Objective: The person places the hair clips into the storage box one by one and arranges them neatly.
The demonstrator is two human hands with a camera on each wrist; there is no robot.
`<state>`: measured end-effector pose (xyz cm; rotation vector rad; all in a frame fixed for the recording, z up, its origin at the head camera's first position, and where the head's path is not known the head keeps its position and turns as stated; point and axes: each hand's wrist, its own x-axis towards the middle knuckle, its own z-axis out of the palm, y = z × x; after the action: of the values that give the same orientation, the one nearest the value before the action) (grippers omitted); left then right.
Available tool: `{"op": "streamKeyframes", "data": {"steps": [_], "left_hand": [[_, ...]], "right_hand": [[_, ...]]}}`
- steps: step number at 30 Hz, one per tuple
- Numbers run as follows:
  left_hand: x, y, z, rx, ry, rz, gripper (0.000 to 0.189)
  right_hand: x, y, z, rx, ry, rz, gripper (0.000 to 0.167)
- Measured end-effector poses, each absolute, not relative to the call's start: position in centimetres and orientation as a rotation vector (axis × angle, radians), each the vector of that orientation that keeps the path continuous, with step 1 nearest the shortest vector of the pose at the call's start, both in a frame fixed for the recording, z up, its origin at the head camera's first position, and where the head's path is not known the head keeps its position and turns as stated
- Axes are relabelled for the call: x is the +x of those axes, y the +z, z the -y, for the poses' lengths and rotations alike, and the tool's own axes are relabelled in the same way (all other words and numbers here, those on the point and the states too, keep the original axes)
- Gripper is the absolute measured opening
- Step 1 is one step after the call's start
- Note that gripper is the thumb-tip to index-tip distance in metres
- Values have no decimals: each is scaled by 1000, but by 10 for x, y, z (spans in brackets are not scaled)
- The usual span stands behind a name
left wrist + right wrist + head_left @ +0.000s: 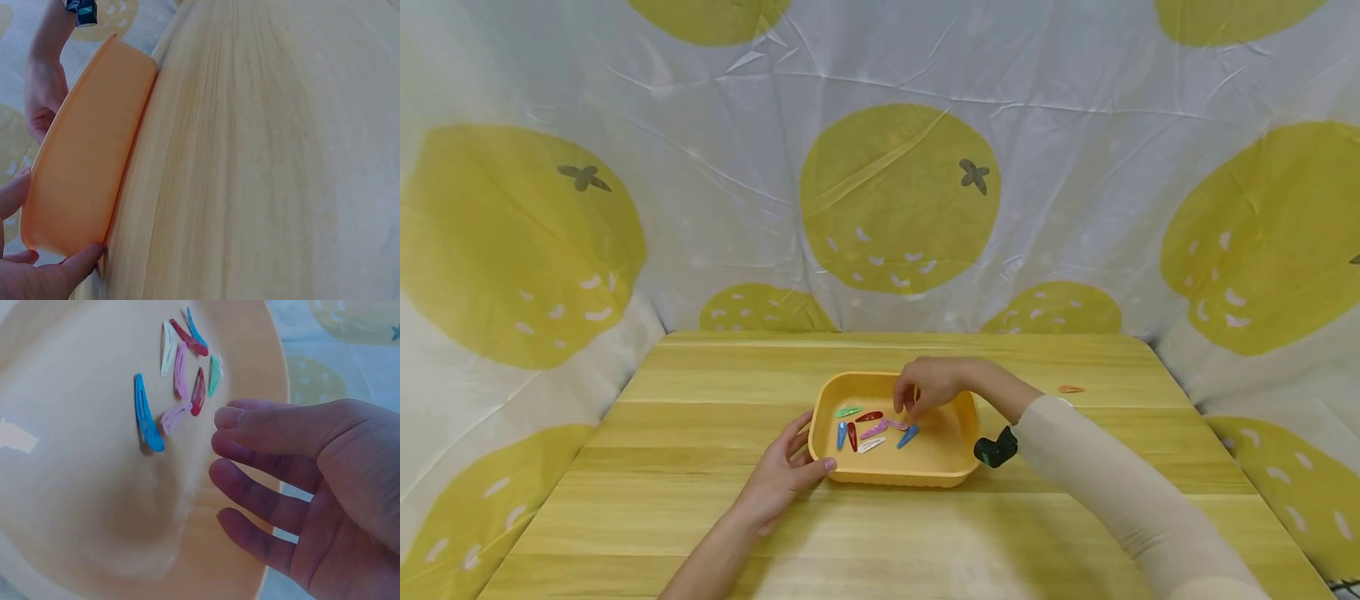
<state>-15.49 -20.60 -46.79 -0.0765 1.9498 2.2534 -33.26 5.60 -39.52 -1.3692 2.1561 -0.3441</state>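
Note:
A peach-yellow plastic basin (pixel 895 478) stands on the wooden table. Its near left corner is gripped by my left hand (pixel 784 468), thumb at the front and fingers along the left side. Inside lie several snap hair clips, among them a green one (pixel 848 412), a white one (pixel 872 445) and a blue one (pixel 146 415). Red clips (pixel 198 394) and pink clips (pixel 180 370) lie among them. Over the basin's far right part hangs my right hand (pixel 929 385), fingers loosely bent and thumb near the index fingertip. No clip shows between these fingers.
An orange hair clip (pixel 1071 389) lies on the table (pixel 715 375) to the right of the basin, beyond the right forearm. A dark device (pixel 997 448) hangs at the right wrist. Behind the table is a white curtain (pixel 730 208) with yellow fruit prints.

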Motion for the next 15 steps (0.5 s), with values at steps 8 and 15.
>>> {"op": "streamKeyframes", "data": {"steps": [8,15], "left_hand": [[-155,-469,206,-80,2252,-1960,88],[-154,-468,206,-88,2252,-1967,88]], "right_hand": [[-336,-385,-72,-1399,-360,-2169,19],[-339,-378,-88,-1361,-400,-2184,21]]}}
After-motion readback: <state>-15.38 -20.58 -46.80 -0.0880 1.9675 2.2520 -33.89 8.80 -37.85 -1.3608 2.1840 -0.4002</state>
